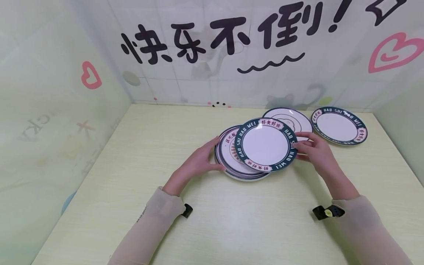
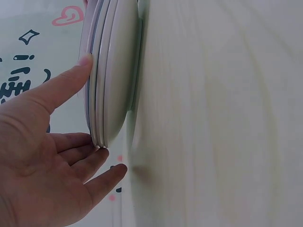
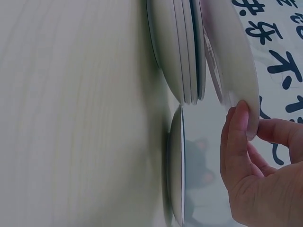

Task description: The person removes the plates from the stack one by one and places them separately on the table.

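My right hand pinches the right rim of a plate with a dark green lettered border, thumb on top and fingers beneath. In the right wrist view this plate is tilted, its near edge raised above a stack of plates. The stack, several white plates with thin dark rings, stands below and to the left, partly hidden by the held plate. My left hand rests against the stack's left side, thumb and fingers spread along the rims. In the left wrist view the fingertips touch the stacked edges.
Behind the held plate, a white plate with thin rings lies on the table, partly covered. Another green-bordered plate lies at the back right. A printed wall closes off the back, with side panels left and right.
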`<state>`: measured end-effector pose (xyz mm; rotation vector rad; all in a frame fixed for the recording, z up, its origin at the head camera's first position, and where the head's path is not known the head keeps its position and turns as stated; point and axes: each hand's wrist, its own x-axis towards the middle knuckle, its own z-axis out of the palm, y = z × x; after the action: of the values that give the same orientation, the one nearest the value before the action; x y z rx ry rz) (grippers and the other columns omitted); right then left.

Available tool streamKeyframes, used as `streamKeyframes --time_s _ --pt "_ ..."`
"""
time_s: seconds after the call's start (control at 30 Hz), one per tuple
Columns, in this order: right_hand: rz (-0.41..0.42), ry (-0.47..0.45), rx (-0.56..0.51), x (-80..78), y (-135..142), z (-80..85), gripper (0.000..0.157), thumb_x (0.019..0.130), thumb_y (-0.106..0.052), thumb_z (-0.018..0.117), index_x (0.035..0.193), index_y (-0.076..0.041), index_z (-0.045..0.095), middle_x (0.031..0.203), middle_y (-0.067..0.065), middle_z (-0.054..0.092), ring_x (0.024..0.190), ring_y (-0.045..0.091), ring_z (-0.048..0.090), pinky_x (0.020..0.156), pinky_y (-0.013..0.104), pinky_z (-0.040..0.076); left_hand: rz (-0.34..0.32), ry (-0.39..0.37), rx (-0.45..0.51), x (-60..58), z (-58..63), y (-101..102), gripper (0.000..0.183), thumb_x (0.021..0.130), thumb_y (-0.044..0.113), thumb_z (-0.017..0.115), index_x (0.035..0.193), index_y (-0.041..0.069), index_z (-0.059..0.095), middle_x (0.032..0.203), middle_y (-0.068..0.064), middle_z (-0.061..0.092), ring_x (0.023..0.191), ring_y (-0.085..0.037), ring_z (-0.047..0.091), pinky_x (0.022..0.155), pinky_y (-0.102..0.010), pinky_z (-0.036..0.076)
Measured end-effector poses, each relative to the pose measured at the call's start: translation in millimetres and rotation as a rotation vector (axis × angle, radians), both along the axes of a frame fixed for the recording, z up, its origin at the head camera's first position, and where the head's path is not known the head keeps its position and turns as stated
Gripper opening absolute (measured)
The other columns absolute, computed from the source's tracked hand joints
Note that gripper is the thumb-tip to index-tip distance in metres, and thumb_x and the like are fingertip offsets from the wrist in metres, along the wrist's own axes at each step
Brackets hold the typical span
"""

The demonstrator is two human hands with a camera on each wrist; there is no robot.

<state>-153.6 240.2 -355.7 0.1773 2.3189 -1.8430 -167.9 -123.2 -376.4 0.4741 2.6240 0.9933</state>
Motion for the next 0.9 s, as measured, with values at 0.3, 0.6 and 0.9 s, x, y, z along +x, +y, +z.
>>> streamKeyframes --time_s 0.3,0.6,0.9 --pt "-0.014 0.003 0.01 3.3 8.6 5.5 0.024 0.1 -0.017 0.059 0.121 -0.028 0.053 0.088 -0.02 0.067 0.079 -0.002 0.066 0.073 0.016 0.061 0.004 -0.008 0.011 0.9 0.6 -0.8 0.109 0.076 0.031 0.087 0.16 0.016 0.02 0.168 -0.002 0.018 0.156 -0.024 0.017 0.129 -0.04 0.017" --pt "-0.039 0.003 -0.025 6.6 21.8 6.6 0.024 0.1 -0.017 0.059 0.121 -0.028 0.054 0.086 -0.019 0.068 0.078 -0.001 0.066 0.071 0.015 0.061 0.0 -0.005 0.012 0.6 -0.3 -1.3 0.109 0.075 0.031 0.087 0.16 0.016 0.02 0.168 -0.002 0.018 0.156 -0.024 0.018 0.129 -0.04 0.019" --pt "-0.08 0.015 -0.132 12.9 36.2 7.2 0.024 0.098 -0.013 0.062 0.115 -0.028 0.056 0.086 -0.017 0.071 0.076 0.0 0.067 0.068 0.015 0.061 -0.005 -0.001 0.004 -0.4 -0.2 -0.7 0.109 0.075 0.032 0.087 0.16 0.015 0.02 0.168 -0.002 0.018 0.156 -0.024 0.017 0.129 -0.041 0.018"
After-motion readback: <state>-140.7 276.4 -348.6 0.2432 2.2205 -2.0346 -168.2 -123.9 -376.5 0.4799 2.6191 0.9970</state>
